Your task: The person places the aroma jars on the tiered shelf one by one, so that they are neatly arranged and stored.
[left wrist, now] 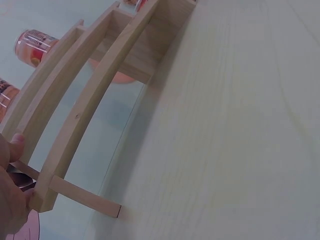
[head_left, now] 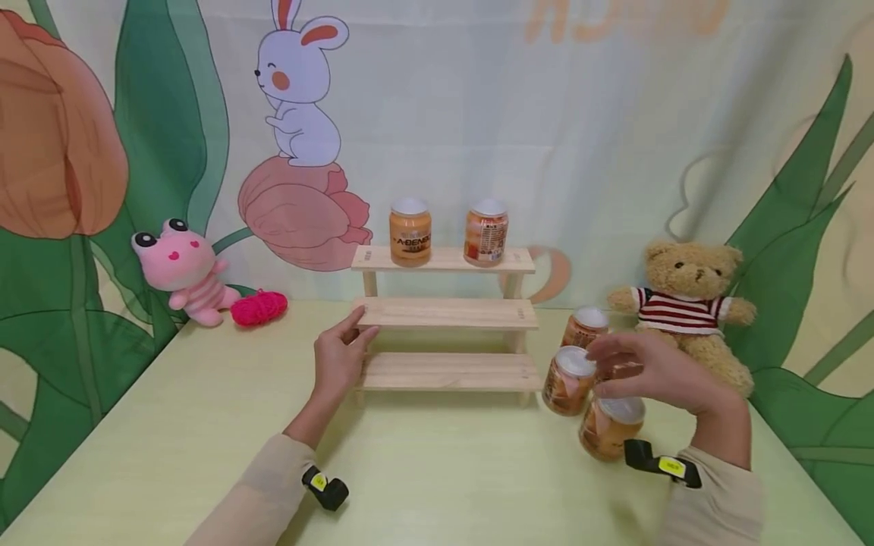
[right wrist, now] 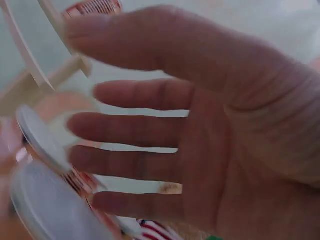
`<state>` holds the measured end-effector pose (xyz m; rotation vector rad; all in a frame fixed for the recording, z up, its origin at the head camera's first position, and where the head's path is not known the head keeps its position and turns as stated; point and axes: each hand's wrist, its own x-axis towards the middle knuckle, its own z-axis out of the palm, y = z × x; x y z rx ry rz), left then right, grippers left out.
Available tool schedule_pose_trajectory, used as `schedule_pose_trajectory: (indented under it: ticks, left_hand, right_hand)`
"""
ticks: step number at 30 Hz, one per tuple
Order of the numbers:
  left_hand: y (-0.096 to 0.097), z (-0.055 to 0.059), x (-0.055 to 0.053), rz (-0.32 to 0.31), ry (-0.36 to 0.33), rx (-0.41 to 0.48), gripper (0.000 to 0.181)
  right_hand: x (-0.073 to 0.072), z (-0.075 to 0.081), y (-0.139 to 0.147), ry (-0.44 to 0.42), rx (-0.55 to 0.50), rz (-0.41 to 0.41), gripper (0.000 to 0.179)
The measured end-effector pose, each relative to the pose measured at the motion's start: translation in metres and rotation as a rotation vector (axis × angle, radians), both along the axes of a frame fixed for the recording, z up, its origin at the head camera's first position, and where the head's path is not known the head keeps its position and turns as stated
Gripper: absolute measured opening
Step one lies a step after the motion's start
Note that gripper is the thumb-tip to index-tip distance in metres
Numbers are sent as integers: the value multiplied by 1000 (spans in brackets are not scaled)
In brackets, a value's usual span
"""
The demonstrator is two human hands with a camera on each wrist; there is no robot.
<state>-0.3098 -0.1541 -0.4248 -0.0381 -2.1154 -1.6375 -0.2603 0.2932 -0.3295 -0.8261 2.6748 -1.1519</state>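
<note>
A three-step wooden display stand stands in the middle of the table. My left hand grips the left end of its middle step; in the left wrist view the thumb and fingers of the left hand are at the stand's end. On the top step are two jars with white lids, one orange jar at left and one labelled jar at right. My right hand hovers over several similar jars right of the stand. Its fingers are spread and hold nothing; it partly hides the jars behind.
A teddy bear in a striped shirt sits behind the jars at right. At the far left are a pink frog plush and a bundle of pink yarn. A printed curtain hangs behind the table.
</note>
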Motion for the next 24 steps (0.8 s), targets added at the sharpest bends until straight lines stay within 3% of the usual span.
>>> schedule_pose_trajectory:
  ticks: [3, 10, 14, 19, 24]
  left_hand:
    - [0, 1, -1, -4, 13, 12, 49]
    - [1, 3, -2, 7, 42, -13, 49]
    - [2, 2, -1, 13, 24, -14, 49]
    - [2, 1, 0, 10, 15, -5, 49]
    - [4, -2, 1, 3, -9, 4, 50]
  right_hand:
    - [2, -6, 18, -64, -35, 71, 42]
    - [6, -15, 40, -167, 5, -9, 51]
    - [5, -23, 44, -217, 12, -3, 52]
    - [-1, -40, 48, -249, -65, 45, 47]
    - [-6, -59, 58, -307, -195, 149, 46]
